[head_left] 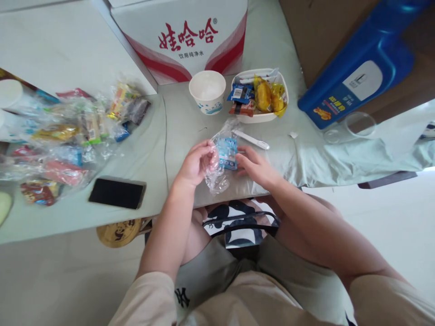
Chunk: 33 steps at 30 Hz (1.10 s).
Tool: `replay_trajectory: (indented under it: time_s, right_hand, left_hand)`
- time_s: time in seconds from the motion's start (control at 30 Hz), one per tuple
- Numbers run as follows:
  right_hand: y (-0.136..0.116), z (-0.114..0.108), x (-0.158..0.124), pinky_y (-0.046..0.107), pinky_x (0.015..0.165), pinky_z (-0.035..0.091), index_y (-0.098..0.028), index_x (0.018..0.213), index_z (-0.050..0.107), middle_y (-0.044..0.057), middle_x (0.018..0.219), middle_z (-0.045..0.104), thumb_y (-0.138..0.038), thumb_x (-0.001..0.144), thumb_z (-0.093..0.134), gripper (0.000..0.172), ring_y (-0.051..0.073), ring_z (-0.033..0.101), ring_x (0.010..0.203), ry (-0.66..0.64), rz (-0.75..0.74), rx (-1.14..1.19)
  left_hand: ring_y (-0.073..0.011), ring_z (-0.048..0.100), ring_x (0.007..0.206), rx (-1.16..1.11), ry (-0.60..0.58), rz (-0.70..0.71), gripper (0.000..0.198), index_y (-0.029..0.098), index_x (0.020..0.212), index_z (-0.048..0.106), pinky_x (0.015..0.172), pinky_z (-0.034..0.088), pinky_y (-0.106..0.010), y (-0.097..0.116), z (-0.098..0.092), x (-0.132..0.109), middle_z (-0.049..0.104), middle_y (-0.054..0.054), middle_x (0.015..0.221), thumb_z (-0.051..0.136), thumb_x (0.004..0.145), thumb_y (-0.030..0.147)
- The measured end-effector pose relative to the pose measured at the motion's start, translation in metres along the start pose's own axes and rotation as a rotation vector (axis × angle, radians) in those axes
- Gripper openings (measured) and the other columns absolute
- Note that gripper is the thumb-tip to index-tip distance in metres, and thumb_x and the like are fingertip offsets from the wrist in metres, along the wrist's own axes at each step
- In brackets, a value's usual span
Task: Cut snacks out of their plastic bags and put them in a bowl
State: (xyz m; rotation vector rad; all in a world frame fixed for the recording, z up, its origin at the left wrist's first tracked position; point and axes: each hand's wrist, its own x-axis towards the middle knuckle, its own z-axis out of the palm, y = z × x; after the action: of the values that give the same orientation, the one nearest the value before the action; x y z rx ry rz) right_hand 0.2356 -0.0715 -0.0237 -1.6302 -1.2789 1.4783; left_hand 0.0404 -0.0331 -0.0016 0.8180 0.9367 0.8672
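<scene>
My left hand point(197, 162) is closed on a clear plastic bag point(217, 174), gripping its left side just above the table edge. Inside the bag is a small blue snack packet point(227, 153). My right hand point(253, 164) pinches the packet's right edge through the bag, with its fingers curled. A white pen-like stick point(251, 139) lies on the cloth just beyond my right hand.
A white paper cup point(207, 92) and a white tray of wrapped snacks point(261, 117) stand behind the bag. A heap of bagged snacks point(68, 136) and a black phone point(117, 193) lie left. A red-and-white carton point(183, 36), a blue container point(360, 72) and a clear lid point(360, 124) are also there.
</scene>
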Motion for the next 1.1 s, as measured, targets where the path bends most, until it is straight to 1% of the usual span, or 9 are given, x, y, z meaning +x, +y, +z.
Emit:
replay_trajectory:
  time_s: [0.1,0.23,0.3,0.37,0.47,0.6,0.73,0.9,1.1]
  right_hand:
    - [-0.004,0.011,0.0,0.036,0.076,0.062,-0.026,0.123,0.058,0.006,0.112,0.072,-0.05,0.083,0.072,0.049,0.021,0.072,0.09,-0.037,0.123,0.417]
    - [-0.01,0.026,0.002,0.033,0.065,0.06,-0.024,0.099,0.064,0.002,0.084,0.071,-0.059,0.087,0.062,0.038,0.019,0.069,0.071,-0.245,0.279,0.817]
    - [-0.013,0.034,0.005,0.03,0.06,0.059,-0.022,0.094,0.065,0.0,0.078,0.07,-0.048,0.087,0.065,0.027,0.016,0.066,0.065,-0.253,0.328,0.912]
    - [-0.016,0.04,0.008,0.025,0.057,0.057,-0.022,0.093,0.064,-0.003,0.074,0.069,-0.029,0.082,0.068,0.014,0.013,0.064,0.061,-0.159,0.361,0.956]
    - [-0.023,0.042,0.01,0.022,0.054,0.055,-0.022,0.093,0.062,-0.005,0.071,0.068,-0.017,0.077,0.064,0.017,0.012,0.063,0.058,-0.042,0.386,1.022]
    - [-0.028,0.036,0.011,0.022,0.051,0.054,-0.023,0.095,0.062,-0.003,0.073,0.071,-0.022,0.075,0.06,0.02,0.014,0.066,0.061,-0.055,0.322,1.086]
    - [-0.021,0.039,0.013,0.024,0.048,0.051,-0.024,0.097,0.063,-0.001,0.077,0.074,-0.027,0.073,0.062,0.025,0.018,0.068,0.065,-0.087,0.255,1.034]
    - [-0.018,0.048,0.008,0.027,0.054,0.056,-0.023,0.09,0.062,0.0,0.074,0.074,-0.026,0.067,0.062,0.022,0.018,0.069,0.064,0.005,0.259,0.941]
    - [-0.013,0.043,-0.002,0.029,0.059,0.059,-0.026,0.093,0.064,0.001,0.084,0.077,-0.032,0.065,0.063,0.029,0.02,0.072,0.074,0.051,0.101,0.8]
  left_hand:
    - [-0.0107,0.036,0.04,-0.136,0.023,0.002,0.044,0.023,0.066,0.036,0.041,0.033,-0.027,0.005,0.011,-0.008,0.031,0.005,0.05,0.064,0.083,0.052]
    - [-0.0125,0.029,0.039,-0.139,0.084,-0.02,0.056,0.025,0.065,0.032,0.041,0.029,-0.031,-0.002,0.011,-0.016,0.02,0.005,0.049,0.059,0.08,0.072]
    - [-0.0143,0.03,0.041,-0.114,0.111,-0.041,0.056,0.025,0.065,0.036,0.043,0.029,-0.033,-0.006,0.004,-0.019,0.019,0.004,0.05,0.059,0.079,0.074]
    - [-0.0152,0.029,0.042,-0.116,0.185,-0.008,0.053,0.026,0.066,0.039,0.047,0.028,-0.033,-0.005,-0.008,-0.023,0.018,0.004,0.05,0.058,0.08,0.073]
    - [-0.0142,0.019,0.044,-0.229,0.338,0.229,0.047,0.025,0.07,0.036,0.051,0.021,-0.033,0.009,-0.033,-0.032,0.011,0.005,0.05,0.055,0.086,0.065]
    - [-0.014,0.006,0.049,-0.472,0.408,0.665,0.033,0.023,0.077,0.03,0.055,0.013,-0.034,0.031,-0.067,-0.04,0.014,0.006,0.052,0.048,0.1,0.036]
    - [-0.013,0.007,0.052,-0.596,0.459,0.822,0.038,0.021,0.073,0.016,0.059,0.017,-0.033,0.036,-0.101,-0.036,0.02,0.005,0.058,0.038,0.103,0.016]
    - [-0.0141,0.008,0.056,-0.45,0.5,0.772,0.054,0.019,0.07,0.007,0.062,0.018,-0.033,0.029,-0.132,-0.027,0.006,0.002,0.062,0.059,0.082,0.026]
    - [-0.0143,0.025,0.054,-0.358,0.478,0.481,0.048,0.022,0.065,0.019,0.057,0.027,-0.031,0.034,-0.104,-0.024,0.022,0.002,0.061,0.058,0.085,0.044]
